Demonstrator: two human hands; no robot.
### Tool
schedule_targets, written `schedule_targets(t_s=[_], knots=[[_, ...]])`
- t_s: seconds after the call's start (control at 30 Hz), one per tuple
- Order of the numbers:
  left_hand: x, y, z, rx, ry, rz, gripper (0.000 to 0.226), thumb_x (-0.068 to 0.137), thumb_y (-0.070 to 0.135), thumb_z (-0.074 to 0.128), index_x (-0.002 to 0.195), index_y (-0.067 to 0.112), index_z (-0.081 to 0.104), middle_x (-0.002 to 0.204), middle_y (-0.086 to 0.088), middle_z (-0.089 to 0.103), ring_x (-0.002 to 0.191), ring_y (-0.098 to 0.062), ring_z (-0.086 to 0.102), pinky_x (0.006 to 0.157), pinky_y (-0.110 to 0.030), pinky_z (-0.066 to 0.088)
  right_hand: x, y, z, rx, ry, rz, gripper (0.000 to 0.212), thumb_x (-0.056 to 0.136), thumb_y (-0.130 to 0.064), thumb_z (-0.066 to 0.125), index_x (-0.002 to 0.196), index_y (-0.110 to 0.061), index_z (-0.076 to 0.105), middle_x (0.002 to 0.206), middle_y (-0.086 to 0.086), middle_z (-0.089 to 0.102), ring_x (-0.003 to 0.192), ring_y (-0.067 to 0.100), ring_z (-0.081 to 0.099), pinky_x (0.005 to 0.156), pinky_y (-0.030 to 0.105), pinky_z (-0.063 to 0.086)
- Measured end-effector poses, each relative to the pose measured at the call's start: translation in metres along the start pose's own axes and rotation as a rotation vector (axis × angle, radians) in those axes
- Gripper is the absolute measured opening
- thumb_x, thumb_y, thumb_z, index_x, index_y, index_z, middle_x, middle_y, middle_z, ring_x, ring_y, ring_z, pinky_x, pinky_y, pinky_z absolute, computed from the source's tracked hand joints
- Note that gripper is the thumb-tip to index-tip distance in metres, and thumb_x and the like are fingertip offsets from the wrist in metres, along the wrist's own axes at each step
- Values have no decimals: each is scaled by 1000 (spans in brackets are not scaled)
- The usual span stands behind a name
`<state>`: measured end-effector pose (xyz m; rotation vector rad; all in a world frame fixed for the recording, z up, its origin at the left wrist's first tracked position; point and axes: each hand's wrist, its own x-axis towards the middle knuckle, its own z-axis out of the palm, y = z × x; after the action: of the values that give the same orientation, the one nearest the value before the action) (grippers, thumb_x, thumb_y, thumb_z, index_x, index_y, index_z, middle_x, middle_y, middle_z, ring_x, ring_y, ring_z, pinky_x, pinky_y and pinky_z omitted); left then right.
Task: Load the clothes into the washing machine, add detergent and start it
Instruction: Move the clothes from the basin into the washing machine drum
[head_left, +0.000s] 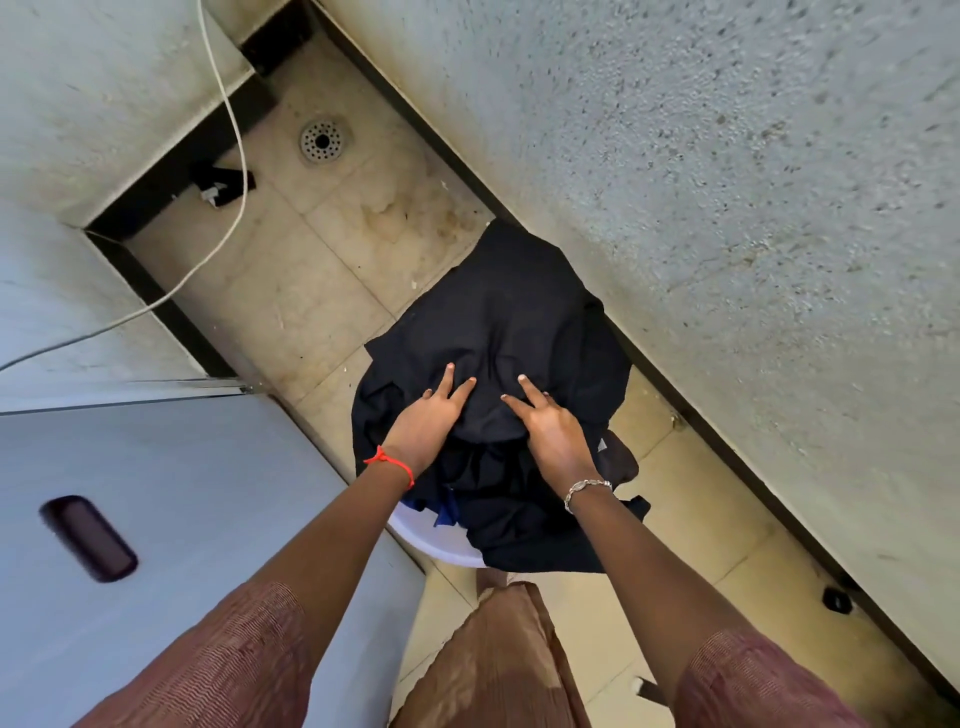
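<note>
A rough plastered wall (727, 182) runs along the right, and another pale wall fills the upper left. The grey washer (208, 493) takes up the lower left; its lid is down, with a dark recessed handle (88, 538) in it. Between them lies a stained tiled floor (322, 270).

The clothes (498, 322), a dark pile, sit heaped in a white tub (431, 548) on the floor just right of the washer, near the right wall. The top black piece drapes over the far side and hides most of the rim. A bit of blue cloth shows at the near edge.

Both arms, in brown ribbed sleeves, reach down to the pile. The left hand (426, 421) lies on the top garment with two fingers straight and spread. The right hand (550, 426) lies beside it in the same way, a bunched fold between them. The thumbs and remaining fingers are hidden in the cloth, so I cannot tell whether either hand pinches it.

A white cable (236, 135) hangs down the left wall and curves across the floor. A round drain (322, 141) sits in the far corner. A red thread (395, 464) circles the left wrist, a silver bracelet (587, 491) the right.
</note>
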<state>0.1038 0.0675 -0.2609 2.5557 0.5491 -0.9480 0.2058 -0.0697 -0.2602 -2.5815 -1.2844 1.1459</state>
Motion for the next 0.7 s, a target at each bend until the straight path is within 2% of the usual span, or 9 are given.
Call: schedule_targets(t_s=[0.1, 0.23, 0.33, 0.4, 0.47, 0.53, 0.63, 0.67, 0.7], knots=[[-10, 7, -24, -37, 15, -2, 70, 89, -12, 37, 149, 16, 16, 158, -10, 8, 121, -34, 49, 95, -36, 42, -9, -4, -18, 116, 98, 17, 56, 85, 13, 42, 135, -12, 45, 151, 9, 30, 123, 32, 49, 100, 37, 42], [-30, 16, -47, -261, 83, -41, 68, 81, -14, 39, 142, 16, 37, 153, -8, 29, 127, -34, 45, 106, -37, 36, -29, -10, -43, 333, 292, 24, 52, 73, 21, 45, 116, -3, 62, 132, 13, 54, 111, 32, 59, 100, 36, 45], [-50, 22, -70, -479, 235, -82, 65, 73, -16, 41, 131, 12, 53, 139, -13, 49, 124, -34, 48, 106, -39, 37, -47, -18, -69, 471, 398, 21, 51, 68, 25, 45, 109, 2, 65, 122, 16, 61, 110, 30, 59, 100, 23, 39], [-67, 30, -93, -601, 359, -94, 62, 69, -17, 40, 121, 6, 61, 126, -17, 60, 118, -31, 54, 102, -35, 42, -58, -25, -91, 548, 426, 5, 54, 65, 27, 42, 107, 4, 65, 118, 18, 62, 110, 29, 59, 97, 11, 33], [-90, 40, -124, -750, 475, -100, 55, 66, -20, 39, 109, -2, 67, 109, -18, 68, 102, -23, 62, 89, -28, 47, -73, -34, -116, 624, 437, -30, 59, 63, 27, 40, 112, 2, 64, 117, 17, 63, 111, 28, 59, 94, 5, 30], [-111, 49, -153, -916, 561, -81, 50, 64, -22, 40, 100, -5, 69, 96, -16, 71, 89, -16, 62, 81, -33, 51, -85, -43, -139, 698, 407, -60, 74, 66, 25, 42, 129, -12, 52, 122, 9, 58, 114, 17, 54, 93, 4, 31], [-135, 64, -183, -1094, 560, -34, 37, 68, -20, 42, 89, -6, 70, 84, -10, 69, 82, -17, 61, 73, -35, 51, -94, -60, -165, 734, 350, -184, 102, 69, 23, 51, 143, -41, 19, 145, 1, 35, 134, 10, 33, 97, 0, 24], [-141, 69, -188, -1137, 540, -22, 33, 69, -17, 43, 84, -4, 69, 80, -11, 68, 81, -19, 61, 70, -34, 49, -97, -66, -173, 740, 343, -235, 106, 68, 23, 54, 143, -44, 18, 150, 2, 30, 139, 12, 27, 98, -2, 23], [-149, 73, -194, -1169, 514, -16, 31, 70, -16, 43, 82, -2, 68, 79, -12, 68, 81, -21, 62, 69, -35, 49, -99, -70, -181, 751, 342, -272, 103, 67, 23, 55, 141, -41, 24, 150, 4, 32, 139, 12, 29, 100, -2, 24]])
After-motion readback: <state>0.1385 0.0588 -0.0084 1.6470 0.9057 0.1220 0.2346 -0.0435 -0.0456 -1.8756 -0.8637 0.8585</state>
